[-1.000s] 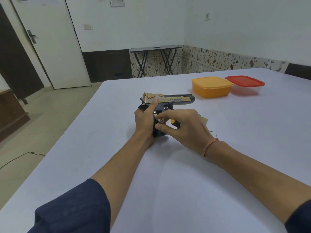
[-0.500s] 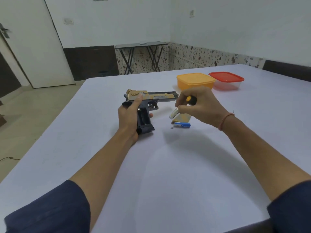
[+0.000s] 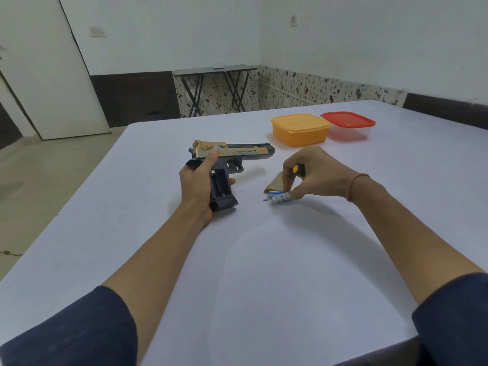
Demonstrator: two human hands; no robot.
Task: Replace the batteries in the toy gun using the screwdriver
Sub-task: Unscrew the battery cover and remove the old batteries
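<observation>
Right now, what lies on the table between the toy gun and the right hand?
In the head view: bare table, then a small dark speck, a gold cover piece and batteries at the right hand.

Noted on my feed: white table fills the lower frame. At its far side sits an orange box, lid on. A clear box with a red lid is touching it or just beside it on the right; I cannot tell which. Past the table, a dark folding table with crossed legs stands against the back wall. Speckled skirting runs along the right wall. White door at left, switch beside it. Thin cable on the floor, far left.
</observation>
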